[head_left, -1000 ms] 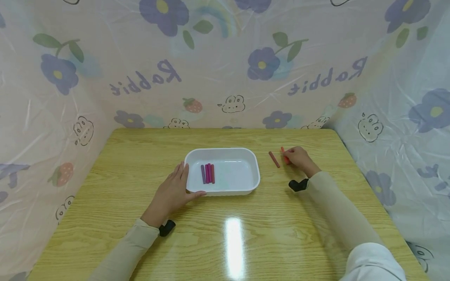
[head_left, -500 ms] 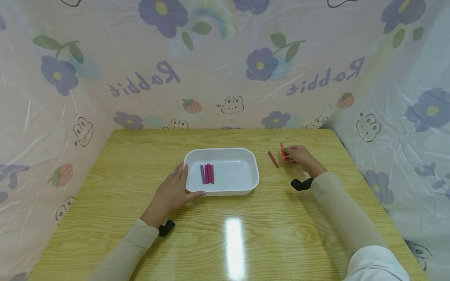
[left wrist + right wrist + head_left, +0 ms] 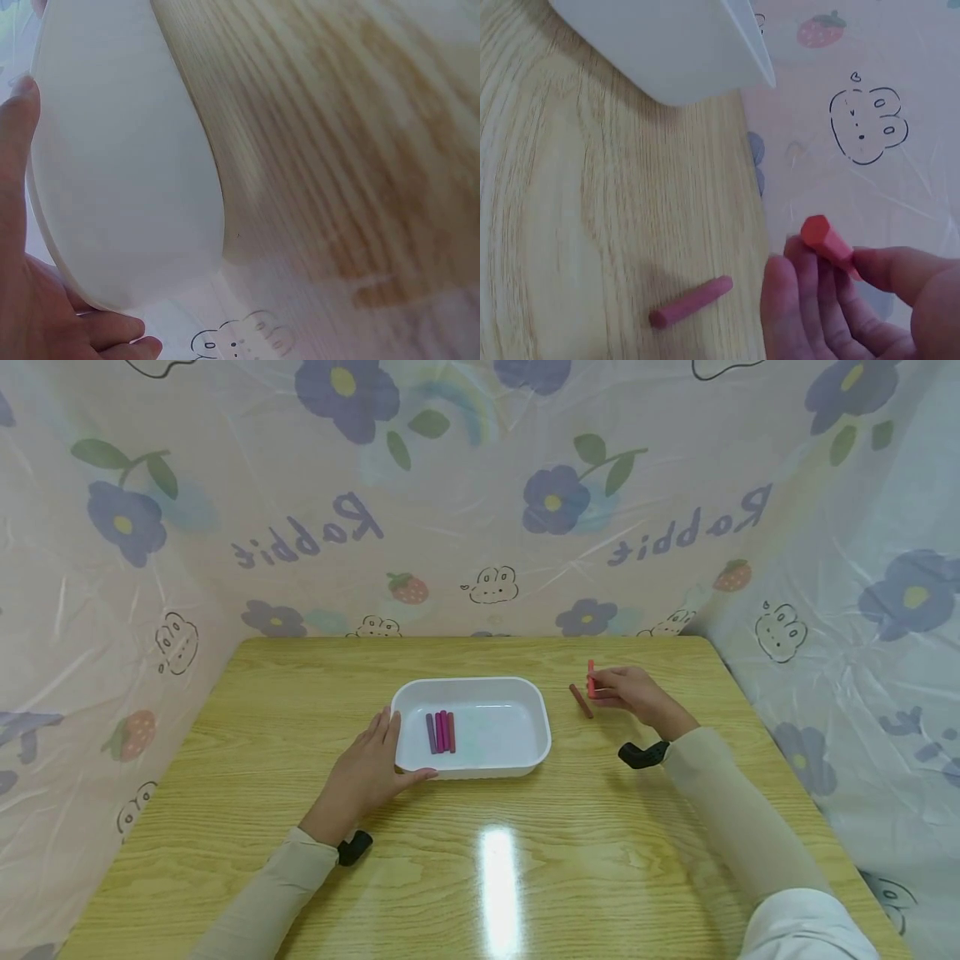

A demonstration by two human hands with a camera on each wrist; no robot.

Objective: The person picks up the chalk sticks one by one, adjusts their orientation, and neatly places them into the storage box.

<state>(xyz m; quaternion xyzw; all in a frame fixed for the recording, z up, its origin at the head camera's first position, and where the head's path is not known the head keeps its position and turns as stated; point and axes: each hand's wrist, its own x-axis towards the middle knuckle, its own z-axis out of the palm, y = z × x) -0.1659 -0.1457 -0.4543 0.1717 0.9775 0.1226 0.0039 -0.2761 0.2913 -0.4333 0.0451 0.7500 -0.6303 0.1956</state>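
Observation:
A white tray [image 3: 502, 735] stands mid-table with several crayons side by side in its left half: dull purple [image 3: 431, 734], two magenta and a brownish-red crayon [image 3: 452, 732]. My left hand [image 3: 363, 781] rests against the tray's left end, thumb along the near rim and straight fingers on the side wall. Right of the tray, my right hand [image 3: 637, 695] pinches a red crayon [image 3: 823, 238] between thumb and fingers. It stands nearly upright in the head view; the right wrist view shows its six-sided end. Just left of that hand, a brown-red crayon [image 3: 691, 301] lies on the table.
The wooden table [image 3: 420, 868] carries a bright light reflection near its front. Patterned sheeting [image 3: 450, 518] with flowers and rabbits hangs along the back and both sides. Each wrist wears a black camera mount, such as the right mount [image 3: 642, 755].
My right hand has lifted the red crayon and moved it slightly left and away from me, turning it more upright. The left hand and tray stay in place.

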